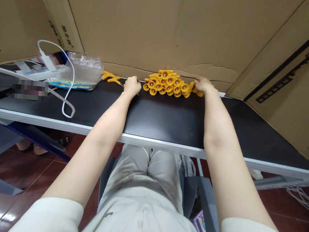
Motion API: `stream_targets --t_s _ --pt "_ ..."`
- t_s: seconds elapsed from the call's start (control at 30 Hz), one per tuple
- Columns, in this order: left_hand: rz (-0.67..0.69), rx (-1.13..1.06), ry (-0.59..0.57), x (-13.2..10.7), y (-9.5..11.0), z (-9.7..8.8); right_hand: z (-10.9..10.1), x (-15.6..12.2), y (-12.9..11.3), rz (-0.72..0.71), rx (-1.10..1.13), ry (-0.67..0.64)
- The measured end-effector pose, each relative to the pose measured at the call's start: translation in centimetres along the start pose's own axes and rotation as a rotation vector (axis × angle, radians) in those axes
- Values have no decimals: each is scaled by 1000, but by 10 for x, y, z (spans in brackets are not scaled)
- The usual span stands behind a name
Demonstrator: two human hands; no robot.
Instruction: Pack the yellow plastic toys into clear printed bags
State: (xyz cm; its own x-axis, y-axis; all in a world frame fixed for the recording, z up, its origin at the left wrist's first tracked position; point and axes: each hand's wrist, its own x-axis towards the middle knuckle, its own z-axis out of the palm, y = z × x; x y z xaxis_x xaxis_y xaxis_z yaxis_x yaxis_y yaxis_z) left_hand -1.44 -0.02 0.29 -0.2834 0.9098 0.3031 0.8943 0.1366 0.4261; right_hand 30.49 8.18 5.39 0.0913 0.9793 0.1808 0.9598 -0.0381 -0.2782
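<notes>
At 12 o'clock the stacked pieces are orange-yellow, against brown cardboard that carries black printing around 10 o'clock. The tabletop is black with a silver-grey edge, and the cable between 9 and 10 is white. Trousers at 6 o'clock are pale grey, the floor tiles at 8 dark red.

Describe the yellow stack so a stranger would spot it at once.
Start at the black tabletop and follow it to its far edge, where a cardboard wall rises. There, between the person's left hand and right hand, sits the yellow stack. Unlike the branching yellow pieces left of the left hand, it shows layered round, cup-like openings facing the viewer.
</notes>
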Motion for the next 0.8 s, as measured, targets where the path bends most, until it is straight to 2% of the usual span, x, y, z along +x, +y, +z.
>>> stream_targets --t_s 0.17,0.3,0.47,0.8 --pt "17 -26 30 1 -3 0 22 -4 7 -53 -109 -50" --pt "-76 110 -4 -3 -4 -1 28 -5 0 -63 -124 -78" --pt "-118 156 -182 -5 -7 3 28 -5 -6 -19 -56 23" --pt "-129 181 -167 -2 -5 5 30 -8 -8 -38 -44 107"
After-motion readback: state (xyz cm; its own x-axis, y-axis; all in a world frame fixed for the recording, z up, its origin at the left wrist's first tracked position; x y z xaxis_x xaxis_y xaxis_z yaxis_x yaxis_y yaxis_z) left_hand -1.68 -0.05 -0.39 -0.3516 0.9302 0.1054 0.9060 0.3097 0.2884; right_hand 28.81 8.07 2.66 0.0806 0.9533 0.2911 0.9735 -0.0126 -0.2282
